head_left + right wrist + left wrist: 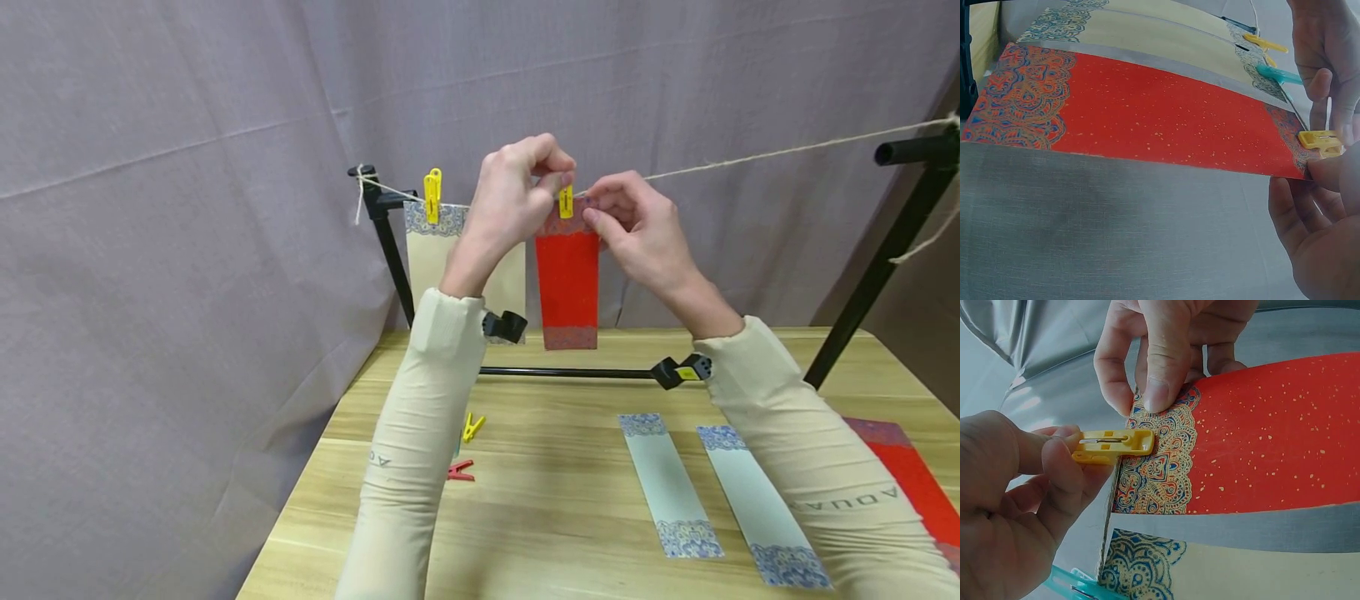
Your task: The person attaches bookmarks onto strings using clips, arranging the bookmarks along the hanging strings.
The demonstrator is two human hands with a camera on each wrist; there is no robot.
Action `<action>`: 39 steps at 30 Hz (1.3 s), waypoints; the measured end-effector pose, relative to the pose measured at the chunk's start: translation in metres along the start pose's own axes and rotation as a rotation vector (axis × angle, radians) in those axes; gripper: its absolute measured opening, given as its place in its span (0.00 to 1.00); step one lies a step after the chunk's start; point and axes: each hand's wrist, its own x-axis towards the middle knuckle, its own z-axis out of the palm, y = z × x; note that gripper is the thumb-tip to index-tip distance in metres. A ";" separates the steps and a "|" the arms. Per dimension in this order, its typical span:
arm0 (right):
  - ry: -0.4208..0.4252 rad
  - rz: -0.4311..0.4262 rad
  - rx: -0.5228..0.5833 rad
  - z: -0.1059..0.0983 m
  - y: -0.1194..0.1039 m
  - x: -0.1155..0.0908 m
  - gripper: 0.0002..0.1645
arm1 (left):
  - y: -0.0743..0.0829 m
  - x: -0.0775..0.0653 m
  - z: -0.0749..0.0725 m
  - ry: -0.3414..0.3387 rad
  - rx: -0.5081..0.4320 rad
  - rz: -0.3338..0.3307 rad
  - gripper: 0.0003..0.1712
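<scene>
My left hand (pixel 512 193) pinches a yellow clothespin (pixel 566 203) by its handles, and the pin's nose sits over the patterned top border of a red paper strip (pixel 568 283). With thumb and fingers, my right hand (pixel 639 227) grips the same border near its upper right corner. The red strip hangs from the string (pixel 780 153), with gold flecks visible in the left wrist view. Beside it hang cream strips (pixel 506 279), partly behind my left hand and wrist. Another yellow clothespin (pixel 432 197) and a teal clothespin (pixel 1082 585) hold cream strips on the string.
A black frame (pixel 873 258) carries the string, its lower bar (pixel 566 372) crossing behind. On the wooden table (pixel 547 500) lie a yellow clothespin (pixel 472 427), a red clothespin (pixel 461 472), two pale blue strips (pixel 669 483) and red paper (pixel 918 483) by my right sleeve.
</scene>
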 end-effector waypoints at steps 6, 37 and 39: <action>-0.009 -0.003 -0.006 0.000 -0.001 0.000 0.14 | 0.001 -0.001 -0.003 -0.032 0.000 -0.011 0.05; -0.006 0.023 -0.026 -0.006 0.001 -0.029 0.19 | 0.002 -0.019 -0.014 -0.141 0.042 -0.033 0.09; 0.004 0.034 -0.029 -0.007 0.001 -0.034 0.19 | 0.000 -0.022 -0.014 -0.117 0.035 -0.001 0.09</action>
